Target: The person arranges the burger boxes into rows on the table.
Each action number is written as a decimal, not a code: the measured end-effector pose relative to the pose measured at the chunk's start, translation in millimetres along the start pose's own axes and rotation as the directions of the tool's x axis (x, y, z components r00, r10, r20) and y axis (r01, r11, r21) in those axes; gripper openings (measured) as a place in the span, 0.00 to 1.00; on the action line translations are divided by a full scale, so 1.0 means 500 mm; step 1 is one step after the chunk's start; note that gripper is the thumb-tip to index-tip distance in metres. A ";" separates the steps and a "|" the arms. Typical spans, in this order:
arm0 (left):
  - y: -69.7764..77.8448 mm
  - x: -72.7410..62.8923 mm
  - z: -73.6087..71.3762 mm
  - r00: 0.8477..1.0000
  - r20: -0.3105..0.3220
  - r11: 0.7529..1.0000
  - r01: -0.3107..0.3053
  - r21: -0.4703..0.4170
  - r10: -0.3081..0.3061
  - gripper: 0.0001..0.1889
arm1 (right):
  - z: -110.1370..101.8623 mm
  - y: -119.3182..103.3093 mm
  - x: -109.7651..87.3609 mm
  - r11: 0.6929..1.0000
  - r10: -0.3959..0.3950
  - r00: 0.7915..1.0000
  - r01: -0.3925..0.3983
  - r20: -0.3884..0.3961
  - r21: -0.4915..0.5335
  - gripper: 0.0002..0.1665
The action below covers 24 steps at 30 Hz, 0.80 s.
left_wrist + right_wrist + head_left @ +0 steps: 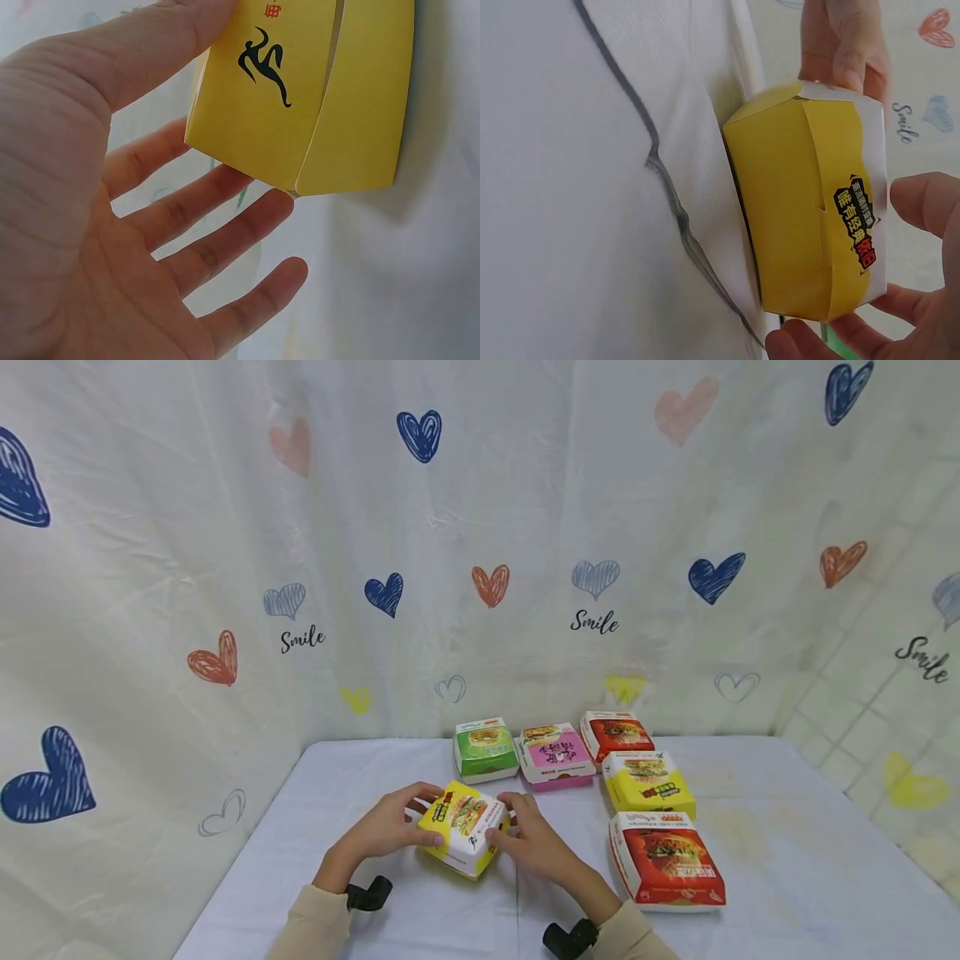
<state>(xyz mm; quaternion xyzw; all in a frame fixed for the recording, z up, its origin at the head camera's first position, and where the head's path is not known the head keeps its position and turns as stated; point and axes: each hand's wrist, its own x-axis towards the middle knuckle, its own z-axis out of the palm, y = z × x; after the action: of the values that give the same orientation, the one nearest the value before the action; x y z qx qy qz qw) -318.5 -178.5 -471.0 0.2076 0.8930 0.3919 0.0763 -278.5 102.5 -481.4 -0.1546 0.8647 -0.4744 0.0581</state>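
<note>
A yellow and white burger box is between both hands at the front middle of the table, turned at an angle. My left hand grips its left side, thumb on the lid and fingers at the far edge. In the left wrist view, some fingers of that hand spread below the yellow box side. On the right side, my right hand holds the box with the thumb near the lid's edge and fingers at the far corner. The right wrist view shows the box's yellow side panel with printed lettering.
Behind stand a green box, a pink box and a red box. Nearer on the right are another yellow box and a larger-looking red box. A heart-printed curtain hangs behind the white-covered table.
</note>
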 end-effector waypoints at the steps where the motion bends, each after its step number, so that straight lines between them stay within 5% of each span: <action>1: -0.002 0.000 -0.001 1.000 0.003 1.000 -0.003 0.003 0.003 0.38 | 0.000 0.000 0.000 1.000 0.006 1.000 -0.006 -0.002 0.005 0.37; 17: -0.015 -0.005 -0.012 1.000 -0.010 1.000 0.015 0.020 -0.015 0.33 | 0.004 0.003 0.003 0.998 0.050 0.997 -0.046 -0.063 0.050 0.21; 24: -0.014 -0.004 -0.014 0.999 -0.046 1.000 -0.006 0.018 0.007 0.27 | 0.006 0.003 0.004 0.999 0.001 0.997 0.002 -0.081 0.038 0.18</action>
<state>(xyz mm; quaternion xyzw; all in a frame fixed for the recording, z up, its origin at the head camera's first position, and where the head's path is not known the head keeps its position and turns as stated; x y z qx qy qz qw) -321.2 -188.4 -471.4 0.2021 0.8974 0.3887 0.0524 -280.2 100.2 -484.2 -0.1342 0.8572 -0.4966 0.0258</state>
